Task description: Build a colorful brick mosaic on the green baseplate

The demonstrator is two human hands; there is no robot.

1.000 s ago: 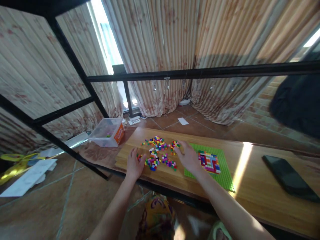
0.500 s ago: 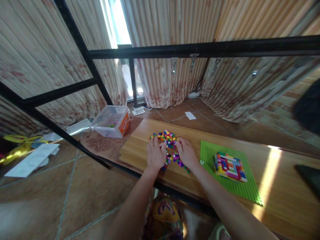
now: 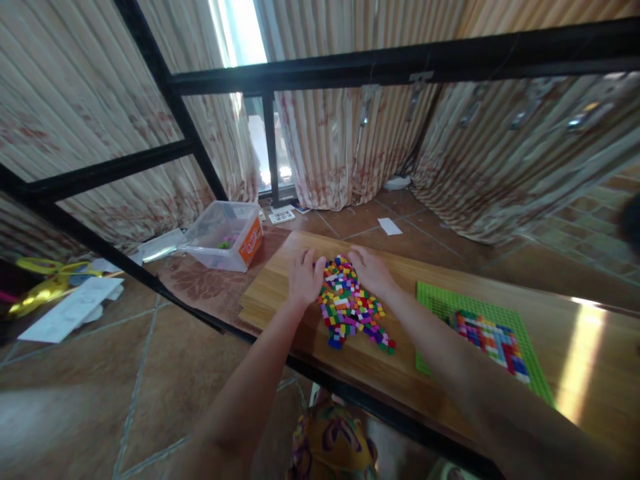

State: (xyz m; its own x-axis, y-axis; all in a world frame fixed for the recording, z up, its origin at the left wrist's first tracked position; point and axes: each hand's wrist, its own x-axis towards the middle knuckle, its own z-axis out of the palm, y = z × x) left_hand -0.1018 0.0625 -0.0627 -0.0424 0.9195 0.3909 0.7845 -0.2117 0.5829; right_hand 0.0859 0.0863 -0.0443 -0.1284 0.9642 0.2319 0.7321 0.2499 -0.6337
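A loose pile of small multicoloured building bricks is spread over the wooden table. At its left far edge lies my left hand, open, with the fingers stretched forward and the thumb beside the bricks. My right hand rests along the far right edge, its fingers stretched out and nothing visible in it. To the right, a green baseplate carries a flat block built from colourful bricks. My right forearm passes in front of part of the baseplate.
A clear plastic box with an orange label and a few bricks stands beyond the table's left end. Black metal bars cross in front of the curtains. White papers lie at the left; a white sheet lies on the floor.
Both hands have moved from over the bricks to the pile's far edges and are wider apart. More of the pile shows between them. The camera view has shifted slightly.
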